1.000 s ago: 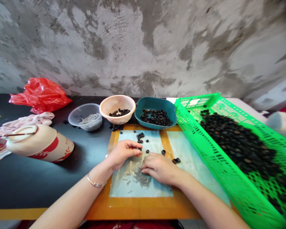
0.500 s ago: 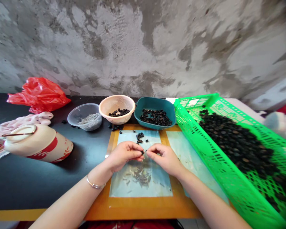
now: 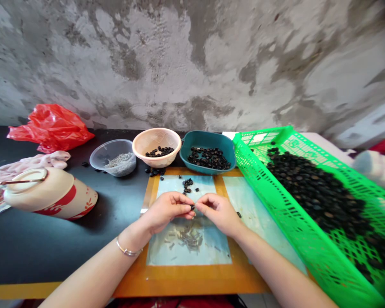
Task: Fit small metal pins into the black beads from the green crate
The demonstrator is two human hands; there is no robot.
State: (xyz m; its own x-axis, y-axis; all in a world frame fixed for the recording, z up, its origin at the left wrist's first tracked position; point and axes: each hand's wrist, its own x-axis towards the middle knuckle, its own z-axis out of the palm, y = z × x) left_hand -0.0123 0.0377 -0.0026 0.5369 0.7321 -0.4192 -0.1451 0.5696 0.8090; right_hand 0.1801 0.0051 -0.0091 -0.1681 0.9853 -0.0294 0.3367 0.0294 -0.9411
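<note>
Over the pale blue sheet [image 3: 157, 252], my left hand [image 3: 168, 209] pinches a small dark round piece [image 3: 192, 207] between thumb and fingertips. The fingers of my right hand [image 3: 218, 211] are pinched too, their tips right against that piece; whatever they hold is too small to make out. Just beyond my fingers lies a little cluster of similar black pieces [image 3: 188, 184]. Below my hands, thin brownish-grey slivers [image 3: 191, 239] are scattered on the sheet.
At the back stand a clear bowl [image 3: 98, 159] of greyish slivers, a pink basket [image 3: 141, 156] and a teal basin [image 3: 192, 167], both holding black pieces. A long green crate [image 3: 276, 214] heaped with them borders the right. A cream tumbler [image 3: 56, 192] lies left, near a red bag [image 3: 53, 126].
My right fingertips have come in to meet the piece in my left hand, closing the small gap between the hands. A dark piece now shows beside my right wrist.
</note>
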